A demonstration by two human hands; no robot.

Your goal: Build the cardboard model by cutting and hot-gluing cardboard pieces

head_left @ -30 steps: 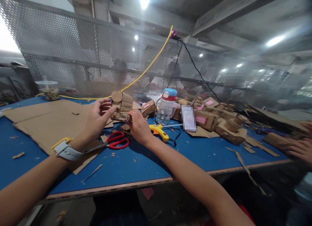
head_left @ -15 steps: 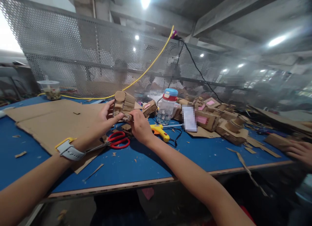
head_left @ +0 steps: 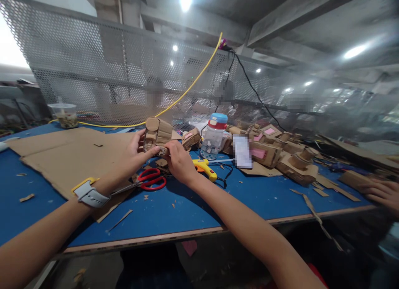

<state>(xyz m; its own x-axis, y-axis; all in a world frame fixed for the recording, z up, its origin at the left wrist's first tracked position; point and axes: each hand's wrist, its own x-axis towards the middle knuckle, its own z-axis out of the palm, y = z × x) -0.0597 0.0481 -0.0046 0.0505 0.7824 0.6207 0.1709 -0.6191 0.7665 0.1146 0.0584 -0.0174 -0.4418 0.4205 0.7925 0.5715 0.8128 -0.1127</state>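
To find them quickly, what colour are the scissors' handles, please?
Red scissors handles, clearest in head view.

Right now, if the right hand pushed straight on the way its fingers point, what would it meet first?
The brown cardboard roll-shaped model, which the right hand touches at its lower edge; past it probably the left hand, though depth is unclear.

Open blue tabletop (head_left: pixel 174 210) along the near edge, but red scissors (head_left: pixel 151 179) and a yellow glue gun (head_left: pixel 204 167) sit right under the left hand (head_left: pixel 132 156) and right hand (head_left: pixel 179 162) gripping the cardboard block (head_left: pixel 157 134), while a bottle (head_left: pixel 213 136) and cardboard models (head_left: pixel 280 156) wall off the far right and a flat cardboard sheet (head_left: pixel 65 156) covers the left.
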